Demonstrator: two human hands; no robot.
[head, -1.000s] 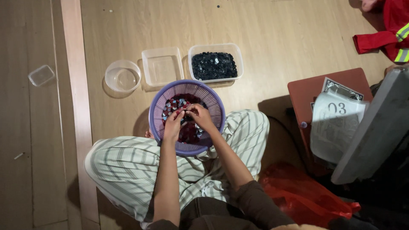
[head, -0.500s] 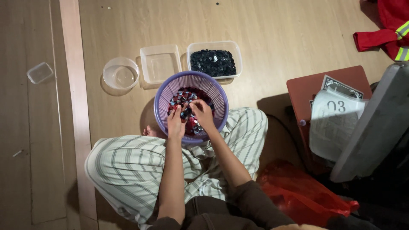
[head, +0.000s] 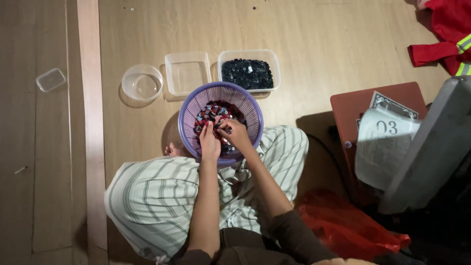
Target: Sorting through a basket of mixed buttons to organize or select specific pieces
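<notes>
A purple slotted basket (head: 196, 100) rests on my lap, holding several small red, dark and pale pieces (head: 212, 112). Both hands reach into it. My left hand (head: 209, 144) lies over the near side of the pile with fingers bent down onto the pieces. Beside it, my right hand (head: 233, 133) has its fingertips pinched on a small dark piece. Beyond the basket on the wooden floor stands a clear rectangular tub (head: 273, 61) filled with dark pieces (head: 247, 73).
An empty clear square tub (head: 188, 72) and a clear round bowl (head: 142, 82) sit left of the filled tub. A small clear lid (head: 50, 79) lies far left. A brown board (head: 349, 105) with papers, a grey panel, a red bag (head: 343, 228) and red clothing (head: 451, 32) are at right.
The view has shifted slightly. Both hands stay in the basket; the right hand's fingers have closed together over the pieces.
</notes>
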